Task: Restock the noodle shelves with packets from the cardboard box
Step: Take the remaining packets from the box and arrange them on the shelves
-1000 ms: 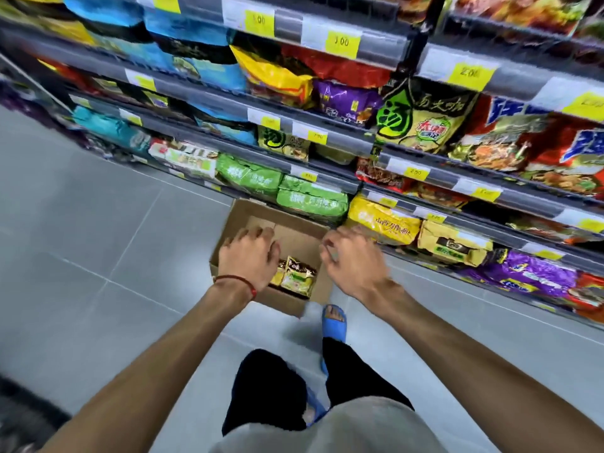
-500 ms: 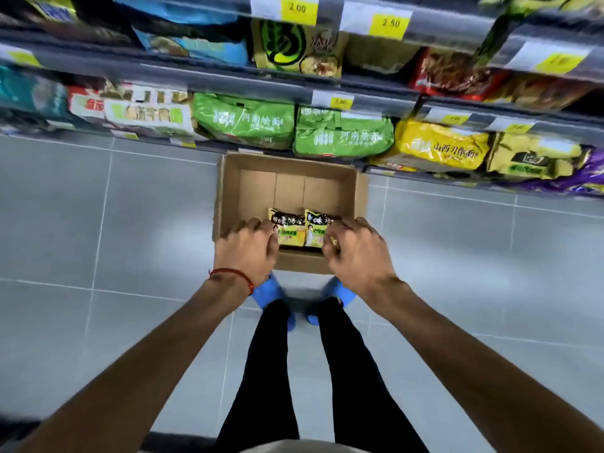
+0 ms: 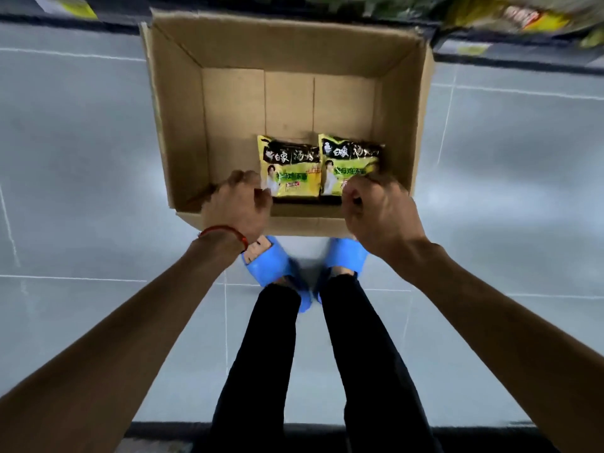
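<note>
- cardboard box [image 3: 183, 125] open on the grey tiled floor [image 3: 81, 158], upper centre of frame; blurred shelf edge [image 3: 523, 60] just above it
- two yellow-black noodle packets inside, side by side against the box's near wall: left packet [image 3: 289, 168], right packet [image 3: 346, 161]
- right hand [image 3: 380, 214] over the box's near right corner; fingers curled round the right packet's lower corner, gripping it
- left hand [image 3: 237, 207] at the near left of the box; fingers curled just beside the left packet; cannot tell if it holds anything
- blue slippers [image 3: 268, 266] just below the box

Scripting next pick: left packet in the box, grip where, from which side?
Left long edge of the left packet, coming down from the left. It seems to lie face up, with bare box floor on that side and the right packet against the other. The left hand is beside it.
</note>
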### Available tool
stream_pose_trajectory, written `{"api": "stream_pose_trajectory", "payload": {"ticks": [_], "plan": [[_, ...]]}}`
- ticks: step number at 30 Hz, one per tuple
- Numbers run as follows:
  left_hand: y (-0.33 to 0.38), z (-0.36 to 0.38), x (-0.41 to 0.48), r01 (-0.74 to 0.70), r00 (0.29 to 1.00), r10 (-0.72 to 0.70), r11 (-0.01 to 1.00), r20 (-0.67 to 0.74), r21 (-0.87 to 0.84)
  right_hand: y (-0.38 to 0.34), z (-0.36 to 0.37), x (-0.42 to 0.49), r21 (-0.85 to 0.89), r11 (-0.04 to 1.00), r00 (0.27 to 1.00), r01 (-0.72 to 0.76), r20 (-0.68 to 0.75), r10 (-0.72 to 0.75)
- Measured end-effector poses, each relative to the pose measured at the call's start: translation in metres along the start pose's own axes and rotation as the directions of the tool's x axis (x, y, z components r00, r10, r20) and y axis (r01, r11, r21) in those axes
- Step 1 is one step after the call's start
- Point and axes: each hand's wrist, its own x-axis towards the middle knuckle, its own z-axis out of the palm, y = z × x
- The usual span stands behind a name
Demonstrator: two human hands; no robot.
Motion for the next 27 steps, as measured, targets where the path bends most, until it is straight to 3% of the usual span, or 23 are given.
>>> {"api": "stream_pose_trajectory", "payload": {"ticks": [4,9,12,16,21,27], "plan": [[-0.023,0.056,0.056,0.027,0.998,-0.025,0.999,0.054,-0.027,0.025,0.056,0.027,-0.01,1.0,0.999,-0.001,0.037,0.001],[-0.035,0.112,0.119,0.176,0.98,-0.146,0.95,0.132,-0.259,0.043,0.105,0.058,0.024,0.999,0.996,0.035,0.084,-0.037],[-0.034,0.126,0.149,0.304,0.941,-0.234,0.901,0.245,-0.308,0.049,0.122,0.071,0.048,0.998,0.997,0.038,0.073,-0.041],[-0.035,0.138,0.162,0.314,0.948,-0.277,0.891,0.155,-0.328,0.052,0.132,0.08,0.082,0.997,0.998,-0.01,0.063,0.005],[-0.046,0.14,0.161,0.449,0.892,-0.356,0.775,0.28,-0.444,0.053,0.136,0.083,0.118,0.992,0.998,-0.052,0.051,0.047],[-0.039,0.135,0.157,0.404,0.911,-0.317,0.815,0.264,-0.415,0.05,0.141,0.081,0.136,0.99,0.997,-0.047,0.065,0.038]]}}
